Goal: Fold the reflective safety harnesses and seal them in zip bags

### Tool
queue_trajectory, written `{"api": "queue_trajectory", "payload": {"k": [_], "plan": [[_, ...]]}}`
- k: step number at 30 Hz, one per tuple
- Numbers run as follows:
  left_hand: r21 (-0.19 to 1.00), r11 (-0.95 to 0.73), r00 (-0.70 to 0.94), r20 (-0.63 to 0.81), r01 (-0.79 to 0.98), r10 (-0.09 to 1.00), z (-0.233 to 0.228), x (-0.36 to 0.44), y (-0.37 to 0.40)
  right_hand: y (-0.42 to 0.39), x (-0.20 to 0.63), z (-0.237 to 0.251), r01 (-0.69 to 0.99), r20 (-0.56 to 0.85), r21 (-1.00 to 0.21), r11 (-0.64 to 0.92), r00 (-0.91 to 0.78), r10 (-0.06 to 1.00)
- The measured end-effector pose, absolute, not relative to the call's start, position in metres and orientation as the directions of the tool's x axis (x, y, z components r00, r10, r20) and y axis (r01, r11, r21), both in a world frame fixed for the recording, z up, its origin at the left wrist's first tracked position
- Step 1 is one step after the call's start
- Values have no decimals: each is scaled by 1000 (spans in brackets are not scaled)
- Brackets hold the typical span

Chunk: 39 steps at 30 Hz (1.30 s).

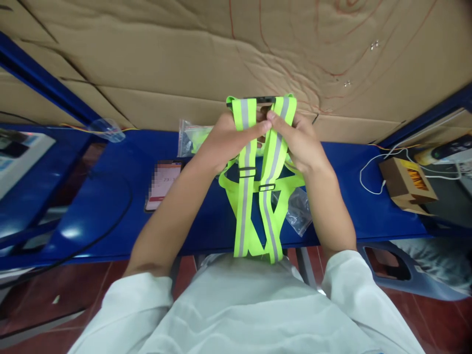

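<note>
A neon yellow-green reflective harness (pixel 244 211) with grey stripes hangs from both my hands above the blue table. My left hand (pixel 228 137) is closed on its left strap, thumb pointing toward the middle. Gripping the right strap, my right hand (pixel 297 135) has its thumb close to the left one. A black buckle (pixel 260 100) joins the tops of the two straps. Small black slider loops (pixel 267 187) sit partway down the straps, whose lower ends reach the table's front edge. Fingers behind the straps are partly hidden.
Clear plastic bags (pixel 298 211) lie near the harness, one behind my left wrist with yellow-green material inside. A phone (pixel 164 184) and a clear cup (pixel 107 130) are leftward on the blue table (pixel 121 196). Rightward stand a cardboard box (pixel 407 182) and white cable (pixel 363 172). Cardboard walls the back.
</note>
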<state>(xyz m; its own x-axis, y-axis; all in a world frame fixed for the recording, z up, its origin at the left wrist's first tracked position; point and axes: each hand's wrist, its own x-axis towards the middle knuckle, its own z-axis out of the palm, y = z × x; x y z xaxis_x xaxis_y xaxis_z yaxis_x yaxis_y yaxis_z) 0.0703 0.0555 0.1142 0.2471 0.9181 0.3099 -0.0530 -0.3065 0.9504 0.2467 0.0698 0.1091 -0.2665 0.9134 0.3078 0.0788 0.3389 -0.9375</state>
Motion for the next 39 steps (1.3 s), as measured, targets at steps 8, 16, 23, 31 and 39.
{"api": "queue_trajectory", "payload": {"k": [8,16,23,31,39], "plan": [[925,-380,175,375,-6,910,109,67,62,64,261,124,266,380,-845,464,-313,871],[928,-367,163,373,-64,914,109,78,58,62,263,126,159,427,-858,489,-312,849],[937,-314,254,344,-152,904,110,85,52,65,255,118,179,505,-834,522,-130,853],[950,-199,295,267,-241,917,109,87,47,57,256,126,331,527,-767,550,-164,834],[970,-240,338,210,49,917,108,75,50,37,286,166,490,526,-489,721,-494,692]]}}
